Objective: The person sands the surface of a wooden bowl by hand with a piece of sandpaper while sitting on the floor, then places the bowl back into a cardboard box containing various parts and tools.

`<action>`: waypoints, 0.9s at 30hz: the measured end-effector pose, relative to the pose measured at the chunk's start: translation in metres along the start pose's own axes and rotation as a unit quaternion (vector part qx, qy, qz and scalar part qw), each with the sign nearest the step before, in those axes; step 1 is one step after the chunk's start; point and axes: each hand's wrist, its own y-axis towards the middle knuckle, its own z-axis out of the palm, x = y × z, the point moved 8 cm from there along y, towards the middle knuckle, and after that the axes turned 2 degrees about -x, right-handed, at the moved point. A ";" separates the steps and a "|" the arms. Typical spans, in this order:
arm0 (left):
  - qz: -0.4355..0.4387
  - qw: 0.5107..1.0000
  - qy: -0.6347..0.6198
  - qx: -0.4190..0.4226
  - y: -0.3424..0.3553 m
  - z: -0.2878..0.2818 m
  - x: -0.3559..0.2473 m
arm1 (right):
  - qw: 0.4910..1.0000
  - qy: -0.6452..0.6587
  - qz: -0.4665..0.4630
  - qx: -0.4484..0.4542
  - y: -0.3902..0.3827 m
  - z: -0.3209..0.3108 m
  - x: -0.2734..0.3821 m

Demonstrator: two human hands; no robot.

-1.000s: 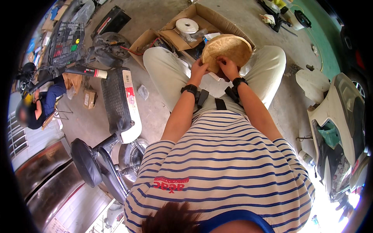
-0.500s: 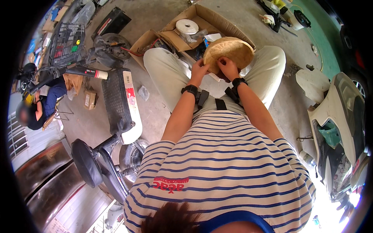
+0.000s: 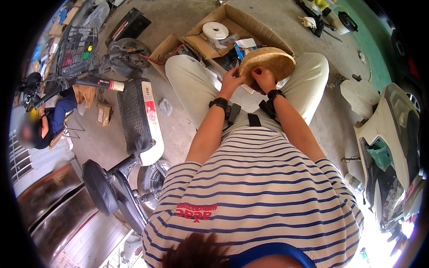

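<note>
A round, tan, bowl-shaped thing [image 3: 272,61] with a thick rim is held tilted between my knees. My left hand [image 3: 232,83] has its fingers closed at the near left edge of it. Against its near side, my right hand [image 3: 264,79] is closed, with thumb and fingers drawn together. Whether a small part sits between those fingertips is hidden. Behind the bowl-shaped thing, an open cardboard box [image 3: 263,31] holds a white roll [image 3: 215,31], plastic wrapping and a blue-and-white carton [image 3: 246,47].
An electric scooter [image 3: 136,116] stands close on my left, with a small carton [image 3: 104,115] on the floor beyond. A seated person [image 3: 44,123] is farther left. Scooter body panels [image 3: 386,138] stand on my right. A bucket [image 3: 343,23] is at the far right.
The bowl-shaped thing has shifted slightly right and toward me, and its tilt has changed so its face looks narrower. Both hands moved a little with it and keep their hold.
</note>
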 end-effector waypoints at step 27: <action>0.041 0.994 0.100 0.000 0.007 -0.004 0.006 | 0.999 -0.041 -0.006 -0.002 -0.002 -0.001 0.005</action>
